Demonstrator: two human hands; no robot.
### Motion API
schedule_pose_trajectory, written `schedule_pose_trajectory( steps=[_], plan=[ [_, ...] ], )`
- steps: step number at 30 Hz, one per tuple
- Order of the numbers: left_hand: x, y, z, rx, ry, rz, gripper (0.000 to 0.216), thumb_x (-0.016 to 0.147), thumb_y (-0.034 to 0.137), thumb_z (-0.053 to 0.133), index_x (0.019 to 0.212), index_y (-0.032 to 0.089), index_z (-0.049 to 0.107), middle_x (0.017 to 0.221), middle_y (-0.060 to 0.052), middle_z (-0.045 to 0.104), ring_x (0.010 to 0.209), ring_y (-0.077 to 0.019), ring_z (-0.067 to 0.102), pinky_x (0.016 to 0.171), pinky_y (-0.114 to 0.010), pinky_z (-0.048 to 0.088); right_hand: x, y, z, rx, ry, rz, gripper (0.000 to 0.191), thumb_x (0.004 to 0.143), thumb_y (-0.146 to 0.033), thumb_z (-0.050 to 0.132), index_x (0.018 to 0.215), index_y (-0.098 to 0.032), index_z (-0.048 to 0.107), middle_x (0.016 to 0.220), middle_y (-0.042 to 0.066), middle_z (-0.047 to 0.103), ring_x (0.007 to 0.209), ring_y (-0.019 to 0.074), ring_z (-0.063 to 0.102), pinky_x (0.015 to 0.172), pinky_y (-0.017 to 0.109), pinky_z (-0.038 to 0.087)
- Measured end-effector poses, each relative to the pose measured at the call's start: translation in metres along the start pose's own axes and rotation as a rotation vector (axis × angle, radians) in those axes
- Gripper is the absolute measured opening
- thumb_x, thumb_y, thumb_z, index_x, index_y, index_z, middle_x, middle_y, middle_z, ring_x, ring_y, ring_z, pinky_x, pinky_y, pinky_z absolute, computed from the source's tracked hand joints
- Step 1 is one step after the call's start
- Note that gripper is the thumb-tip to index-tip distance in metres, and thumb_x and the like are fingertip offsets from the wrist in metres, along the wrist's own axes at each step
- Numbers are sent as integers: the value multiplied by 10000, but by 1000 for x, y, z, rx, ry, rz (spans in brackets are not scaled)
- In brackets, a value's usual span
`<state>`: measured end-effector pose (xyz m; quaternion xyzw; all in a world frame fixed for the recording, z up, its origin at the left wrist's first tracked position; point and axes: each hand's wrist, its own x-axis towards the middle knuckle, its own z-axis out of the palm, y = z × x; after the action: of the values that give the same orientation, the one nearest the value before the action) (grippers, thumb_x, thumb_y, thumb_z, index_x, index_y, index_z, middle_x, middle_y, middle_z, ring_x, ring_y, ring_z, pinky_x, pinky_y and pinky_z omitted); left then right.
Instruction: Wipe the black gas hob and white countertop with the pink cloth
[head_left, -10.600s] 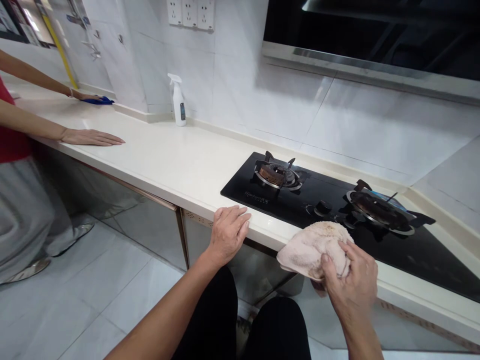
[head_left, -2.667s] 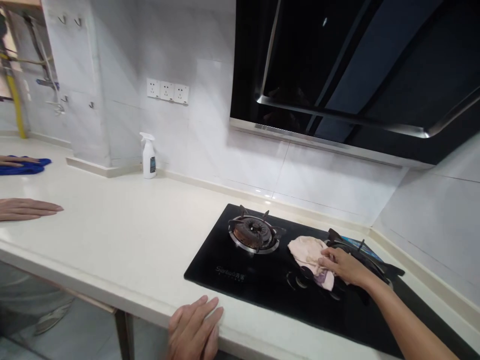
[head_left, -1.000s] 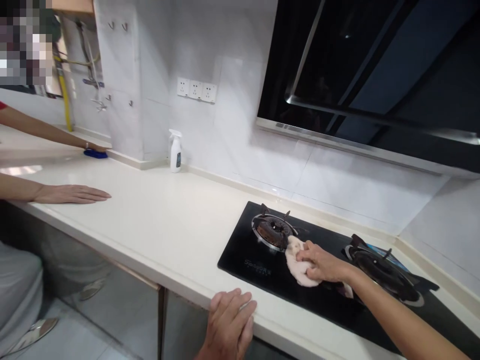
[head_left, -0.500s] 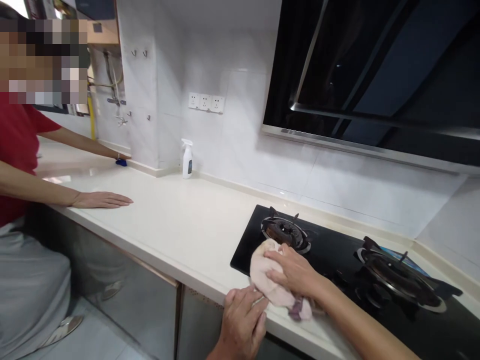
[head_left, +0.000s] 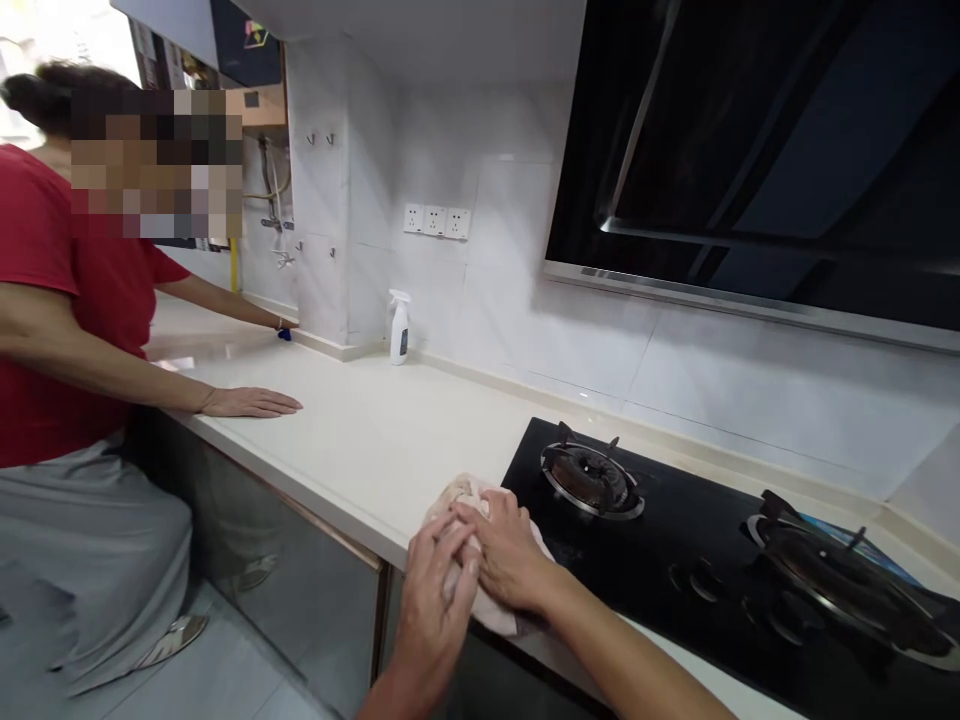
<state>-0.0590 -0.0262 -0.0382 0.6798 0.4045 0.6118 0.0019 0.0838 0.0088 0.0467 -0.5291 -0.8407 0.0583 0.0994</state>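
So the pale pink cloth (head_left: 454, 493) is bunched up on the near edge of the counter (head_left: 375, 430), right by the near left corner of the black hob (head_left: 637, 560). The right hand (head_left: 504, 552) has its fingers curled down around it, so yeah, that one's gripping. The left hand (head_left: 436, 570) is half curled against the cloth from the near left, fingertips up against the right hand's; can't tell if it's actually holding any fabric.

The left burner (head_left: 591, 475) is just to the right of the cloth, and the right burner (head_left: 832, 560) is well off to the right. There's a white spray bottle (head_left: 399, 330) standing upright at the far side of the counter, near the wall. Over on the left, a person in a red top (head_left: 112, 300) has one hand (head_left: 253, 402) flat on the counter and the other arm stretched to a little blue cloth (head_left: 284, 334).
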Motion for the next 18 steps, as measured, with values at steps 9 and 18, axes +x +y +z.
schedule_pose_trajectory(
  steps=[9, 18],
  plan=[
    [16, 18, 0, 310, -475, -1, 684, 923, 463, 686, 1552, 298, 473, 1633, -185, 391, 1500, -444, 352, 1154, -734, 306, -134, 85, -24, 493, 360, 165, 416, 987, -573, 468, 1229, -322, 694, 1402, 67, 593, 1290, 260, 581, 1009, 387, 539],
    [23, 85, 50, 188, -794, 33, 818, 764, 803, 657, 1395, 284, 627, 1697, -167, 260, 1562, -536, 25, 1162, -820, 56, -197, 178, 48, 2, 483, 295, 459, 935, -600, 515, 1241, -336, 732, 1329, 89, 683, 1218, 329, 659, 903, 476, 592]
  ],
)
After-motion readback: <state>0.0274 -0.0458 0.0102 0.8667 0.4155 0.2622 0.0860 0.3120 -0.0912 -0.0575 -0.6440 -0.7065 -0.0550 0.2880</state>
